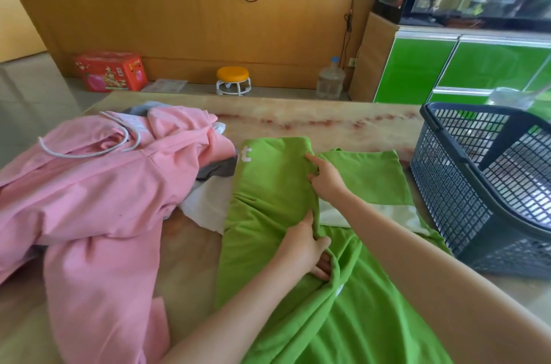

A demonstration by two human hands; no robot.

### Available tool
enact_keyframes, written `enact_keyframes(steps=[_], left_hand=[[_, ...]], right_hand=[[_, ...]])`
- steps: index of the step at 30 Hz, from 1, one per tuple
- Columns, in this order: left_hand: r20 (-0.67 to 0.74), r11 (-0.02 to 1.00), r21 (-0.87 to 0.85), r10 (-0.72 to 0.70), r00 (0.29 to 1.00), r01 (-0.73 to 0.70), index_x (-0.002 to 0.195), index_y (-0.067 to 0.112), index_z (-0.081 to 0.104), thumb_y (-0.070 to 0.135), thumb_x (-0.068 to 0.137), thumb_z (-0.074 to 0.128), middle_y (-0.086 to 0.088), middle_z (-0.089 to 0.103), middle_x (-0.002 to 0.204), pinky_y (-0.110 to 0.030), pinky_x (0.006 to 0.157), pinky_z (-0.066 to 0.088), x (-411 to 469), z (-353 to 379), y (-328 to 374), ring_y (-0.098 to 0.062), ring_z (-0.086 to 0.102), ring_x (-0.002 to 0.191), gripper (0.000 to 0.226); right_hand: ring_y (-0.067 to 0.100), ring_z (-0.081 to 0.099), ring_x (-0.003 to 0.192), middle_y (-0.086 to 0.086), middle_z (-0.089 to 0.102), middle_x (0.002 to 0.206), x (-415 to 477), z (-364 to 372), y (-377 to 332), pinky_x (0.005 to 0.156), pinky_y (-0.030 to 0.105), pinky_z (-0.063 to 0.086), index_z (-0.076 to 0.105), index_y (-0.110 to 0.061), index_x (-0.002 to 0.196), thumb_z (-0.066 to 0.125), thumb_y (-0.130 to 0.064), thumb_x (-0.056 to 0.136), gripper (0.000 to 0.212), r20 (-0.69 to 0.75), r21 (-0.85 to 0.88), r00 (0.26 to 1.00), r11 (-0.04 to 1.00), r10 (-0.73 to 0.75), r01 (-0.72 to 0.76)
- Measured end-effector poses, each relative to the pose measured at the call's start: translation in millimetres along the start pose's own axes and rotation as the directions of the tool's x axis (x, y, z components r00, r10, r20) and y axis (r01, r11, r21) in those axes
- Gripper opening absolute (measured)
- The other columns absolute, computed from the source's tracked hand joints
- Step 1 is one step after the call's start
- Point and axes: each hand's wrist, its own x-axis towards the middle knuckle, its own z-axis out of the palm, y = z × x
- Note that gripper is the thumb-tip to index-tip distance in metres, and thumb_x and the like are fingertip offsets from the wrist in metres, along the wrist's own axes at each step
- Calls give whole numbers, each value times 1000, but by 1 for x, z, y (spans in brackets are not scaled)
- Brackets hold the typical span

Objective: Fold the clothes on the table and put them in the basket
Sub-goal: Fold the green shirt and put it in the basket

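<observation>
A green garment with white lettering lies across the middle of the marble table, one side folded over toward the left. My left hand pinches the folded edge of the green cloth near me. Farther along that same edge, my right hand presses on the cloth with the index finger stretched out. A pink hoodie with a white drawstring is heaped on the left, over grey and white clothes. At the table's right end stands the dark mesh basket; I see no clothes in it.
Beyond the table's far edge, on the floor, stand a red carton, a small orange-topped stool and a water jug. A green cabinet with an aquarium on top is behind the basket.
</observation>
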Motion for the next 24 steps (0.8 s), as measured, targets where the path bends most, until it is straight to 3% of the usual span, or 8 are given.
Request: enact_keyframes(steps=[5, 7, 11, 15, 17, 20, 22, 24], left_hand=[[-24, 998, 57, 25, 999, -24, 151, 21, 15, 11, 97, 49, -18, 62, 113, -47, 65, 58, -1, -1, -1, -33, 71, 80, 65], [-41, 996, 81, 37, 998, -34, 151, 20, 14, 12, 97, 50, -17, 63, 112, -47, 67, 58, -2, 0, -1, -32, 71, 79, 65], [-59, 992, 92, 91, 994, -86, 149, 18, 22, 9, 97, 48, -9, 64, 91, -44, 66, 59, -7, 2, -1, -32, 70, 73, 59], [-75, 988, 68, 143, 987, -138, 147, 17, 28, 9, 97, 48, 2, 58, 75, -32, 57, 58, -5, 6, -1, -17, 63, 53, 54], [-43, 995, 30, 99, 994, -98, 148, 17, 26, 9, 97, 48, -1, 59, 74, -40, 62, 59, -2, 4, -5, -21, 64, 57, 56], [7, 997, -60, 48, 999, -48, 149, 17, 25, 14, 97, 51, -5, 61, 72, -41, 60, 59, -4, -5, -10, -24, 66, 62, 58], [-65, 991, -42, 120, 991, -123, 143, 14, 37, 18, 96, 53, -4, 61, 72, -32, 50, 56, -10, -22, -8, -21, 65, 60, 49], [-269, 965, 151, 250, 930, -216, 133, 14, 51, 22, 94, 56, 0, 63, 77, -35, 57, 54, -11, -49, -10, -23, 66, 66, 39]], right_hand=[[19, 56, 80, 16, 53, 130, -1, -4, 2, 59, 24, 48, 38, -15, 145, 47, 4, 94, 56, -14, 18, 1000, 1000, 7, -7], [16, 53, 82, 16, 51, 132, -2, -4, 3, 56, 17, 43, 38, -15, 145, 48, 4, 94, 56, -8, 11, 1000, 1000, -5, 5], [15, 50, 87, 16, 54, 129, -2, -5, 6, 67, 23, 42, 40, -13, 143, 50, 3, 93, 54, -34, -6, 999, 1000, -24, 24], [17, 52, 91, 16, 55, 127, 1, -6, 9, 72, 22, 41, 41, -13, 143, 50, 2, 94, 52, -46, -56, 998, 998, -34, 31], [26, 52, 110, 17, 50, 133, 0, -1, 13, 88, 30, 44, 40, -15, 144, 52, -1, 94, 54, -4, -138, 1000, 990, -17, 16], [34, 34, 125, 15, 40, 136, 2, 3, 19, 110, 39, 27, 41, -23, 143, 56, -12, 94, 53, -13, -306, 1000, 952, 17, -20], [34, 31, 123, 14, 39, 136, 4, 0, 14, 110, 37, 24, 44, -24, 142, 59, -18, 92, 52, -46, -351, 999, 936, -3, -14], [32, 32, 122, 13, 41, 136, 5, -4, 5, 107, 34, 23, 47, -23, 140, 60, -22, 91, 50, -84, -358, 995, 933, -58, 24]])
